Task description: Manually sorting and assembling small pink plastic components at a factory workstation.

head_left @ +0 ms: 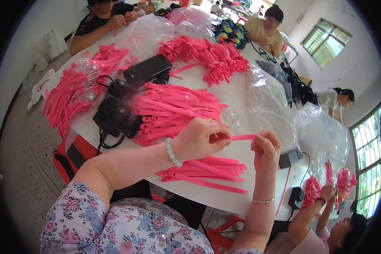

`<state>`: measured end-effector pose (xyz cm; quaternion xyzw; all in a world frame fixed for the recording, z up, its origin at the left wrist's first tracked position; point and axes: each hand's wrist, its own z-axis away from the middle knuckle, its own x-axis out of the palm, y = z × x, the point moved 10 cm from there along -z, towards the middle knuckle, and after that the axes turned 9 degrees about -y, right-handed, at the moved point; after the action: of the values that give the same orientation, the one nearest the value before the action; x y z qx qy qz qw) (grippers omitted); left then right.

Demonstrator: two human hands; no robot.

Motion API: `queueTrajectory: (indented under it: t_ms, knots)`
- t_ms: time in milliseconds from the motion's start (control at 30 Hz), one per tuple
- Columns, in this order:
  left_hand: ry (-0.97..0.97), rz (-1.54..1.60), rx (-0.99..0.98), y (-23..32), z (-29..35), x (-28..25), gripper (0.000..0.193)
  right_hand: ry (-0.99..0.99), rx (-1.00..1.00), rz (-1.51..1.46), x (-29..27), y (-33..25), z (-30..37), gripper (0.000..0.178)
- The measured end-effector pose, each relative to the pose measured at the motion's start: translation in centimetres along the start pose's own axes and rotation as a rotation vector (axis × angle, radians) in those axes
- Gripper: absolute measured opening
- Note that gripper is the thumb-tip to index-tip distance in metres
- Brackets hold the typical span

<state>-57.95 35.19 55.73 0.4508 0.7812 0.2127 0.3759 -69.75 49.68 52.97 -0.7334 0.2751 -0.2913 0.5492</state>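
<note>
Pink strap (241, 137) hung level above white table (224, 199), stretched between both hands. Left hand (197, 139) curled palm-down, fingers pinched on one end. Right hand (266, 148) raised upright, fingertips clamped on other end. Strap pile (207, 171) lay just below.

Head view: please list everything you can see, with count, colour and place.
Pink flexible plastic strap: one, pink, held between both hands.
Piles of pink plastic straps: several, pink, across the white table.
Black flat devices with cables: a few, black, table left.
Clear plastic bags: several, transparent, table right and far end.
Other people: four, seated around.
Left hand: fingers pinching the strap.
Right hand: fingers pinching the strap.
</note>
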Motion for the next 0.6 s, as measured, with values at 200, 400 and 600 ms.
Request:
queueTrajectory:
  t_ms: [200, 400, 600]
  knots:
    - [-0.026, 0.078, -0.117, -1.0, 0.4, 0.2, 0.010, 0.006, -0.012, -0.077, 0.1, 0.0, 0.1, 0.010]
    - [-0.001, 0.212, -0.173, -1.4, 0.0, -0.7, 0.011, 0.062, -0.129, 0.014, -2.0, -2.4, -0.2, 0.024]
    - [0.264, -0.348, 0.276, 10.1, -0.6, -7.4, 0.024, 0.409, -0.142, 0.428, -12.6, -7.1, 2.3, 0.025]
